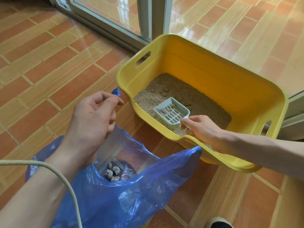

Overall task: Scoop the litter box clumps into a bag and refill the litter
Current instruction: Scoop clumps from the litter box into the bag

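two hands busy, right hand (203,129) gripping scoop (171,112) in litter box (213,76), left hand (95,117) pinching bag (131,186) open beside it

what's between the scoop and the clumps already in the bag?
Head view: the yellow litter box's near wall and rim, a strip of bare tiled floor, then the blue bag's open mouth. Scoop rests on the litter; clumps lie at the bag's bottom.

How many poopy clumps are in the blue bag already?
4 clumps show at the bottom of the blue bag: top left, top right, lower left and lowest, all bunched together. The folds may hide more.
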Motion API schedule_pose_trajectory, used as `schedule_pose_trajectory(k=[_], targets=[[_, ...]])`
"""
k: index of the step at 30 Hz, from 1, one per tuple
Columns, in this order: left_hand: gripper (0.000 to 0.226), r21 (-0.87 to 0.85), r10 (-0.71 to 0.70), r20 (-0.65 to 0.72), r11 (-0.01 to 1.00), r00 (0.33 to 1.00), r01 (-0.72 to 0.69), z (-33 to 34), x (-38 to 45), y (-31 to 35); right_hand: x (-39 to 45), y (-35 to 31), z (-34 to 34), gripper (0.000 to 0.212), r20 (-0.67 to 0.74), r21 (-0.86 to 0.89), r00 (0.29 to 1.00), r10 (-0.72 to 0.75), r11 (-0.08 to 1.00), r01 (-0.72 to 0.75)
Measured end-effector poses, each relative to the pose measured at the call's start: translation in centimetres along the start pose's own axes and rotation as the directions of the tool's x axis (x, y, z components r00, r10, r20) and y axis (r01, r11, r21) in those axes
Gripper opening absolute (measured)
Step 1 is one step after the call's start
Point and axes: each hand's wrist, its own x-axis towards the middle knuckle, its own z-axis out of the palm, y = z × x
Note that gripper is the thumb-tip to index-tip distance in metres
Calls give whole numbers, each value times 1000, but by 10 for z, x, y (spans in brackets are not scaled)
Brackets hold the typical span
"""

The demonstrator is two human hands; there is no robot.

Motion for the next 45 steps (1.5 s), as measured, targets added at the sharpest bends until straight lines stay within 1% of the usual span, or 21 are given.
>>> schedule_pose_trajectory(k=[5, 10, 14, 17, 24, 27, 29, 32, 35, 37, 41, 43, 45], targets=[[21, -2, 3, -8, 1000, 1000, -3, -3, 0, 1, 2, 0, -1, 36, -11, 22, 1000, -25, 999, 25], [21, -2, 4, -13, 1000, 1000, -4, -1, 0, 2, 4, -1, -4, 36, 15, 147, 999, 43, 988, -45], [20, 2, 4, -9, 1000, 1000, -4, 1, -1, 2, 2, -1, -9, 38, 25, 113, 1000, 5, 994, -8], [21, 3, 8, -5, 1000, 1000, -8, 0, -2, 3, 2, -3, -12, 39, 0, 136, 1000, 2, 991, -2], [20, -3, 17, -15, 1000, 1000, -17, -5, -5, 5, -5, -16, -16, 41, 35, 75, 993, -111, 991, 108], [20, -2, 18, -20, 1000, 1000, -18, -8, -7, 6, -13, -24, -18, 40, 51, 28, 981, -187, 982, 186], [21, -1, 21, -26, 1000, 999, -21, -11, -9, 7, -23, -31, -18, 41, 83, 11, 967, -239, 971, 239], [21, 14, 26, -32, 1000, 999, -26, -17, -11, 8, -37, -47, -21, 44, 189, 21, 950, -247, 969, 248], [21, 12, 27, -49, 1000, 998, -26, -21, -13, 9, -50, -66, -23, 43, 405, -60, 894, -192, 970, 235], [21, 11, 28, -61, 1000, 998, -28, -22, -15, 11, -58, -76, -20, 43, 506, -157, 848, -159, 949, 272], [22, 11, 30, -46, 1000, 999, -29, -24, -19, 15, -68, -89, -4, 47, 572, -339, 803, -167, 844, 417], [23, 8, 30, -40, 1000, 999, -29, -26, -21, 17, -72, -94, 5, 47, 579, -441, 795, -184, 749, 495], [22, 13, 29, -40, 1000, 999, -28, -27, -23, 18, -75, -95, 16, 44, 567, -531, 798, -207, 648, 546]])
